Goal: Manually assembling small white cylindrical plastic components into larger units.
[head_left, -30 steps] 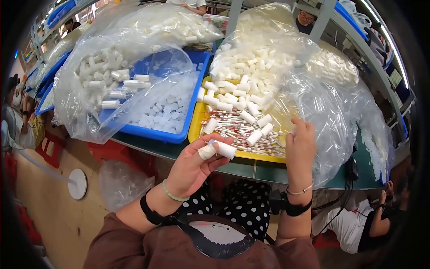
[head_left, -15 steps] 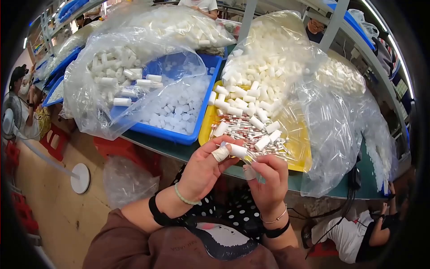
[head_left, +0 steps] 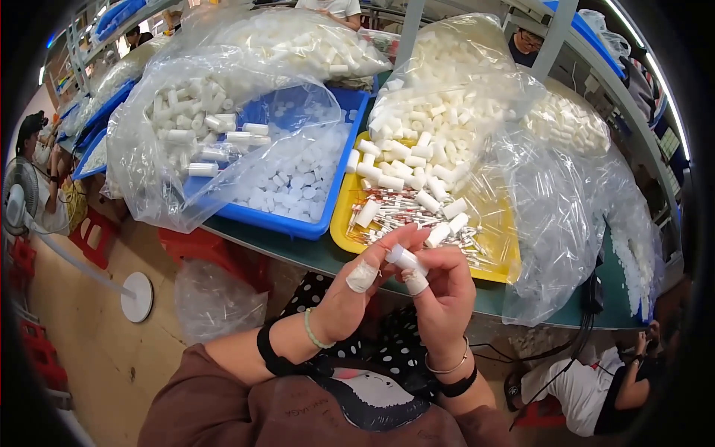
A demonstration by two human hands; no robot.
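Note:
A white foam-like cylinder with a translucent sleeve or cap at its end [head_left: 406, 260] is pinched between the thumb and fingers of my right hand [head_left: 447, 289], above the table's near edge. My left hand [head_left: 344, 296] meets it from the other side, its thumb and fingers curled close around the cylinder's upper left end. What those left fingers hold, if anything, is hidden. Both thumbs are wrapped in pale tape. Just beyond my hands, a yellow tray [head_left: 506, 261] holds thin red-and-white wired pieces [head_left: 395, 211] and loose white cylinders [head_left: 428, 202].
Left of it, a blue tray [head_left: 316, 229] holds small translucent caps [head_left: 298, 182] and a clear bag of capped cylinders [head_left: 179, 134]. A large bag of white cylinders [head_left: 454, 82] stands behind the yellow tray. Clear plastic [head_left: 551, 231] drapes at right. A white fan [head_left: 22, 194] and people are around.
The cylinder has passed from my left hand's grip to my right hand's and is now tilted with its translucent end up-left. My left fingers have shifted to that end.

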